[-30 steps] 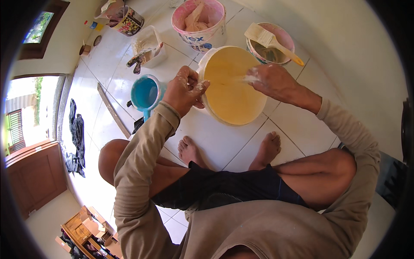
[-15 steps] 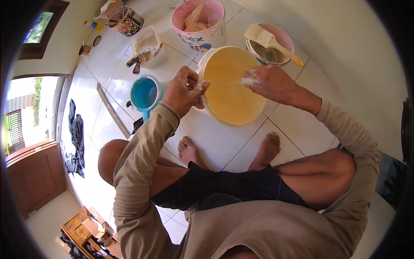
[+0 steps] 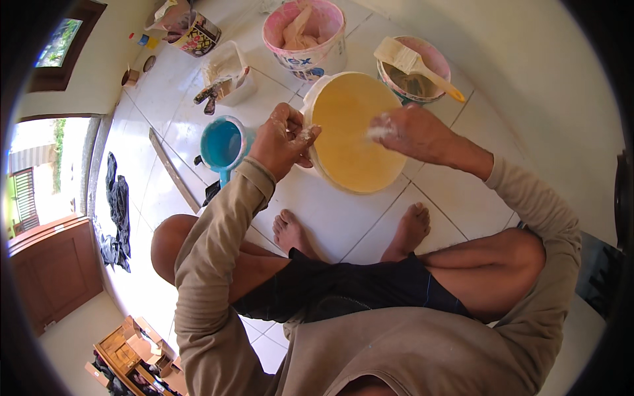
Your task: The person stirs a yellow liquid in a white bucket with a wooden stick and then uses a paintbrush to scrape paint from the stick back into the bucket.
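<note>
A round pale tub (image 3: 353, 162) with a smooth yellow inside stands tilted on the floor in front of my feet. My left hand (image 3: 284, 138) grips its left rim, thumb on the inner side and fingers curled behind; white residue coats the fingertips. Over the right half of the tub's mouth is my right hand (image 3: 416, 135), its fingers drawn together and streaked with white. Motion smears the fingertips and a whitish patch at them, so what they hold is unclear.
Behind the tub are a pink-rimmed bucket (image 3: 333, 49) and a bowl (image 3: 439, 59) with a wide brush (image 3: 409, 58) across it. To the left stand a blue dipper (image 3: 246, 142), a clear container (image 3: 243, 79) with dirty tools, and a wooden strip (image 3: 173, 168). A wall rises at right.
My right hand has shifted very slightly within the tub's mouth, its fingertips blurred in both frames. The left hand keeps its hold on the rim.
</note>
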A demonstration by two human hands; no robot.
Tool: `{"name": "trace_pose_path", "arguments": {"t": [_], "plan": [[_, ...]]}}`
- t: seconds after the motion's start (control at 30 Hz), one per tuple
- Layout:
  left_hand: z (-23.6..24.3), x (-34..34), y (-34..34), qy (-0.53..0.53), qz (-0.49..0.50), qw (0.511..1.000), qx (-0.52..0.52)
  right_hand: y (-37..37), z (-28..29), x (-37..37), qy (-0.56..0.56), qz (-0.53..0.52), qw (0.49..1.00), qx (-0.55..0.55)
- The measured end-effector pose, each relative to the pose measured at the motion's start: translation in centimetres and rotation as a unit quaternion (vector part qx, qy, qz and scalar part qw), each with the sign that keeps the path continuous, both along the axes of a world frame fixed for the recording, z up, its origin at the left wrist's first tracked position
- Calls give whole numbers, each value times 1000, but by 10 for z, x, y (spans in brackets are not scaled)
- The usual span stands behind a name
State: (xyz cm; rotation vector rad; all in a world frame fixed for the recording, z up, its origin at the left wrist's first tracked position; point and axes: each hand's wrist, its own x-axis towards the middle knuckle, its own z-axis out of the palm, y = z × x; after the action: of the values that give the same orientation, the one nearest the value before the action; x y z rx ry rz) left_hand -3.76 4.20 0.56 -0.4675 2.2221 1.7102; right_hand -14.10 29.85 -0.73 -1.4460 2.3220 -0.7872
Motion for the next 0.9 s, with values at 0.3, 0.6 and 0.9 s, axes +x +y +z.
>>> {"name": "trace_pose_path", "arguments": {"t": [0.3,0.6,0.9], "plan": [[3,1,1,3,-1,1000,-13,-1,4,1,6,-49,999,8],[2,1,2,1,-2,1000,-13,-3,8,-1,48,-47,992,103],[3,1,2,-7,1,1000,-4,-3,3,-1,35,-74,991,107]]}}
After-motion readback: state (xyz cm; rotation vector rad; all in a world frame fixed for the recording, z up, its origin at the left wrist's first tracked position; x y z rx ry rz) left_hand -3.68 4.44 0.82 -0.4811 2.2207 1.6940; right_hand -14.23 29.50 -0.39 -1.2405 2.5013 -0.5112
